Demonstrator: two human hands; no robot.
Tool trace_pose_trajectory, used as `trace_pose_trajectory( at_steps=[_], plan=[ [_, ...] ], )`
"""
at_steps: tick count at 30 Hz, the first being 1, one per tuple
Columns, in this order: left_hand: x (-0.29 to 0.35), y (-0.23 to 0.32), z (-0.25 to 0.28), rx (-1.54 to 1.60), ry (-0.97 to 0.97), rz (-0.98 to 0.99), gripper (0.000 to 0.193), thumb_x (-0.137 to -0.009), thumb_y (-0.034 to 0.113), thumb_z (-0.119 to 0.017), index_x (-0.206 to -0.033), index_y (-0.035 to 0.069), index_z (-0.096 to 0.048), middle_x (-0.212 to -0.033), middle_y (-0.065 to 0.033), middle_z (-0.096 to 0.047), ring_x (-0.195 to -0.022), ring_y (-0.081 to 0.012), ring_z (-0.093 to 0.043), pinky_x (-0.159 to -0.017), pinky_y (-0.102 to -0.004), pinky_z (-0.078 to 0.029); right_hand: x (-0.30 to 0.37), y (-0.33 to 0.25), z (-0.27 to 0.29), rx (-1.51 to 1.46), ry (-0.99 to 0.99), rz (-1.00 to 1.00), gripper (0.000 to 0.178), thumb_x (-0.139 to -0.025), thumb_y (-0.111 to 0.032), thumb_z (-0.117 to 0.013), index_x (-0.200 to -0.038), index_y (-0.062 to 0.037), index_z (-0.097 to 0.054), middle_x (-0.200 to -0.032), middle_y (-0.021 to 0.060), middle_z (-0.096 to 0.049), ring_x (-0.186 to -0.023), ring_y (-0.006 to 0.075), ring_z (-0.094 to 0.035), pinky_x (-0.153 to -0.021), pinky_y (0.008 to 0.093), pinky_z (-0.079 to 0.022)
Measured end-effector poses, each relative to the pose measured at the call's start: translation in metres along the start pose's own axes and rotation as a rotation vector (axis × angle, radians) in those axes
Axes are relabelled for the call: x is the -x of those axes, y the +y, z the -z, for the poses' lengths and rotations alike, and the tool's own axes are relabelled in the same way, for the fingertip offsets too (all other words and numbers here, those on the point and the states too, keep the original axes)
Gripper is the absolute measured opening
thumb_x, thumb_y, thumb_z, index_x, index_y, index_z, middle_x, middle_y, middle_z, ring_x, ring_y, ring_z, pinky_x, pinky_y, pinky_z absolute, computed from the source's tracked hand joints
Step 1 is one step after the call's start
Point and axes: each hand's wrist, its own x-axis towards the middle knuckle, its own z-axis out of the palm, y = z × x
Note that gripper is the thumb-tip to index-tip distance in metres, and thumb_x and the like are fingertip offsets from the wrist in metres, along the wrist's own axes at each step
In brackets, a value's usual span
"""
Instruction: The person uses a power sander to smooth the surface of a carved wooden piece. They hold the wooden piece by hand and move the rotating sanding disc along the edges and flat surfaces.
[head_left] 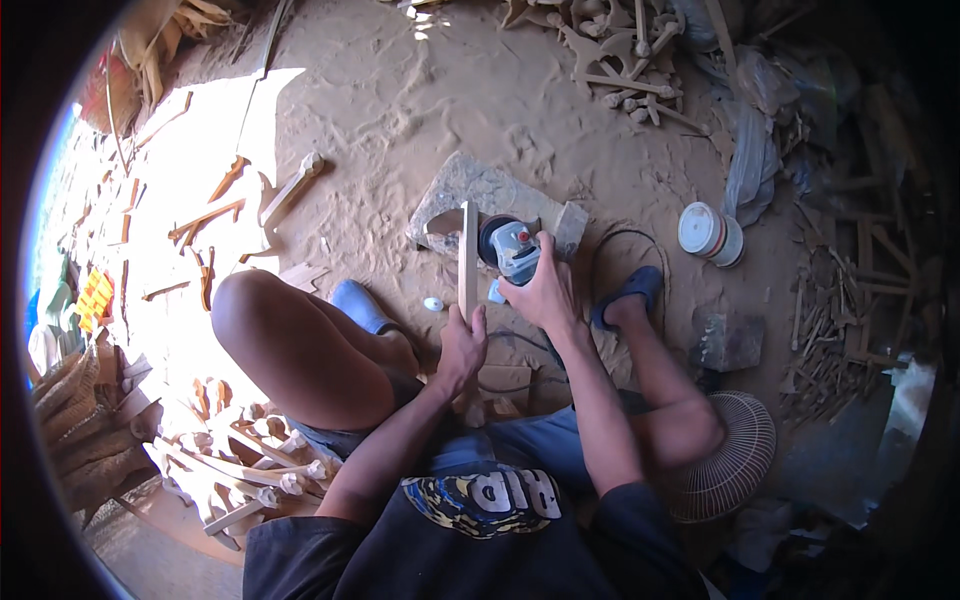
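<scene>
My left hand (463, 348) is closed around the lower end of a long, pale, straight strip (469, 255), which points away from me; whether it is bone or wood I cannot tell. In my right hand (545, 291) is an angle grinder (516, 250), its dark disc facing the strip's right side. Disc and strip appear to meet near the strip's upper half, though the exact contact is hidden. Beneath both lies a dusty stone slab (475, 178) on the ground. A dark cord (530, 340) runs by my right wrist.
Bones lie heaped at the far right (630, 60) and near left (250, 465). A white tub (710, 235) stands to the right, with a round wire fan guard (735, 460) beside my right knee. Curved brown pieces (210, 215) are scattered in the sunlit patch at left.
</scene>
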Motion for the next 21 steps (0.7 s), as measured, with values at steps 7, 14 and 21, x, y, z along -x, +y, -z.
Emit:
trace_pose_trajectory(
  at_steps=[7,14,21],
  plan=[
    [0.0,-0.004,-0.001,-0.026,0.001,-0.007,0.039,-0.108,0.032,-0.064,-0.11,-0.003,-0.05,-0.082,-0.0343,-0.069,-0.081,-0.0554,-0.07,-0.071,-0.059,-0.053,0.003,0.008,-0.01,-0.001,0.075,-0.021,0.089,-0.081,-0.032,-0.084,-0.152,-0.0027,-0.038,-0.109,0.038,-0.072,-0.103,0.0562,-0.071,-0.088,0.0616,-0.058],
    [0.002,-0.005,-0.002,-0.01,-0.009,0.0,0.029,-0.1,0.017,-0.066,-0.109,-0.003,-0.048,-0.082,-0.032,-0.07,-0.08,-0.0518,-0.073,-0.072,-0.056,-0.056,0.015,0.021,0.002,0.036,0.04,-0.14,0.086,-0.079,-0.033,-0.087,-0.145,-0.0011,-0.042,-0.112,0.0361,-0.073,-0.108,0.0541,-0.071,-0.092,0.0594,-0.057],
    [-0.001,-0.009,-0.002,-0.026,-0.004,-0.029,0.028,-0.099,0.015,-0.065,-0.108,-0.004,-0.048,-0.084,-0.0308,-0.07,-0.081,-0.0483,-0.074,-0.073,-0.0543,-0.056,0.037,0.023,0.013,0.058,-0.051,-0.245,0.087,-0.078,-0.034,-0.087,-0.145,-0.0004,-0.043,-0.118,0.0358,-0.073,-0.111,0.0522,-0.071,-0.093,0.058,-0.057]
  ],
)
